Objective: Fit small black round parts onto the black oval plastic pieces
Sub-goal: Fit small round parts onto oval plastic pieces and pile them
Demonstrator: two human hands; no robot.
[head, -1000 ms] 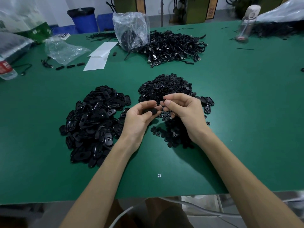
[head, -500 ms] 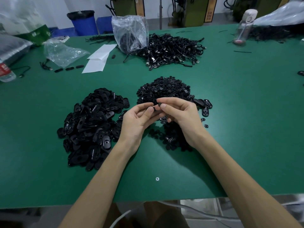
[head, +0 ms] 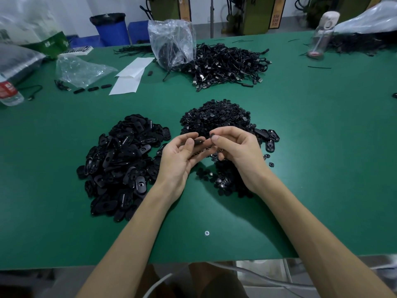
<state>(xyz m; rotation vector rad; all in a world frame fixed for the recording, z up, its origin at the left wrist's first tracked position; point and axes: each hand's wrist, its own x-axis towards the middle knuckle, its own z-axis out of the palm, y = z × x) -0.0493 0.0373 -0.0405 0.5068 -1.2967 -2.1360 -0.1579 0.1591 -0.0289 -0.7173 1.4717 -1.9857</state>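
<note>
Head view: looks down on a green worktop point(head: 322, 147), with two bare forearms reaching in from the near edge.
Left hand point(head: 182, 155): palm up with the fingers curled. The thumb pins a black oval piece point(head: 198, 141) against them.
Right hand point(head: 240, 151): the thumb and forefinger pinch a small round part point(head: 212, 136). The other fingers are loosely curled.
Held parts: both are raised above the worktop. The round part sits just beside the oval piece's right end. Whether they touch cannot be told.
Oval pile point(head: 122, 164): a heap of oval pieces on the worktop, left of the left hand.
Round pile point(head: 214, 115): a heap of round parts behind and beneath the hands, with a few oval pieces at its right edge.
Far side: a cable heap point(head: 225, 65), with a clear plastic bag point(head: 171, 41) standing at its left edge. White paper sheets point(head: 129, 76) lie further left.
Near edge: one screw head point(head: 206, 233) sits between the forearms.
</note>
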